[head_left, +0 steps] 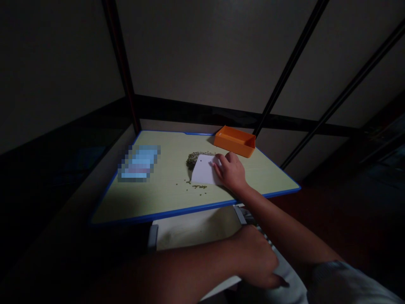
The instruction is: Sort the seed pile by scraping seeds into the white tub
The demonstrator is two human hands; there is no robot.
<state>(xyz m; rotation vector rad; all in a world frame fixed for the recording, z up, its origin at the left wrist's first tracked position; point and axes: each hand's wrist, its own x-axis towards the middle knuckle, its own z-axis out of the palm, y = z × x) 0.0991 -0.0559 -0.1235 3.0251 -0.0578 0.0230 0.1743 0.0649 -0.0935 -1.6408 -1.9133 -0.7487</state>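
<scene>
My right hand [233, 172] grips a white flat scraper [204, 169] with a small hole near one corner. The scraper leans over the table, its far edge against a pile of small greenish-brown grains [193, 159]. Some loose grains [199, 186] lie scattered on the near side of the scraper. My left hand [257, 256] is low in front of the table, near my lap, with its fingers curled in. A dark tip shows at its lower end; whatever the hand may hold is hidden.
The pale table [164, 194] has a blue rim. An orange open-topped box [236, 145] sits at its back right. A blurred-out light blue item [139, 162] lies at the left. Below the front edge is a pale shelf or drawer [196, 228]. A panelled wall [202, 55] stands behind.
</scene>
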